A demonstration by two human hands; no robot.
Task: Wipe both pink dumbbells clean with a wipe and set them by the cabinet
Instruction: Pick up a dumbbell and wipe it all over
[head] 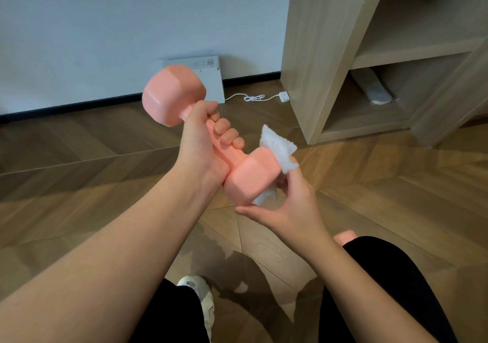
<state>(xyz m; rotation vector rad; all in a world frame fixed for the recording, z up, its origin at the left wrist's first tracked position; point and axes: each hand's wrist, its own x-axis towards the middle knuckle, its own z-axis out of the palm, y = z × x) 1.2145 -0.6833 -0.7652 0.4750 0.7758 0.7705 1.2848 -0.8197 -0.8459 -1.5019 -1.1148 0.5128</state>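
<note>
The left hand (203, 142) holds a pink dumbbell (211, 142) up in the air over the wood floor (79, 158). Its grip is closed tight around the thin middle bar. The dumbbell is tilted. Its long way runs from the top left, far from the person, down to the bottom right, close to the person. One fat end points up toward the wall (105, 26). The other fat end points down toward the right hand (293, 205).

The right hand presses a white wipe (278, 150) onto that lower end. Its grip is closed on the wipe, with the thumb under the end and the fingers up its far side. Part of the wipe sticks up above the end and part peeks out below it. The rest is hidden between the hand and the dumbbell.

The left hand covers most of the bar.

A second pink thing (344, 235) shows just behind the person's black-clad knee (383, 276). Only a small bit shows, so it is hard to tell what it is.

The wooden cabinet (317, 65) stands to the right, well apart from the dumbbell. The picture edge cuts it off.
</note>
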